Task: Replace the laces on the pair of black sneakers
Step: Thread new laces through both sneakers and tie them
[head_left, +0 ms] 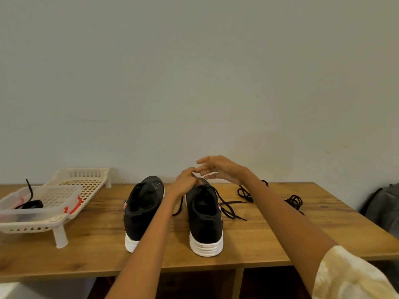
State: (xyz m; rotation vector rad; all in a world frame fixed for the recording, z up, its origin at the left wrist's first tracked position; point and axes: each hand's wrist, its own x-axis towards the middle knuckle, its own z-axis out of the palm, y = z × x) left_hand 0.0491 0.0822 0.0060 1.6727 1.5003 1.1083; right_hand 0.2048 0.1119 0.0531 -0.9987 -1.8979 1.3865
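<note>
Two black sneakers with white soles stand heel-toward-me on the wooden table (254,238). The left sneaker (142,210) has no lace in its eyelets. The right sneaker (204,219) carries a loosened black lace (228,209) trailing off both sides. My left hand (186,181) pinches that lace above the right sneaker's toe end. Just beyond it my right hand (220,169) hovers with fingers spread, holding nothing. Two bundled black laces (246,194) (294,201) lie on the table at the right.
A cream slotted rack (86,182) stands at the left. On it sits a clear plastic box (54,203) with a red clip and a black lace (30,203) inside. A grey bag (384,206) lies beyond the table's right edge. A wall rises behind.
</note>
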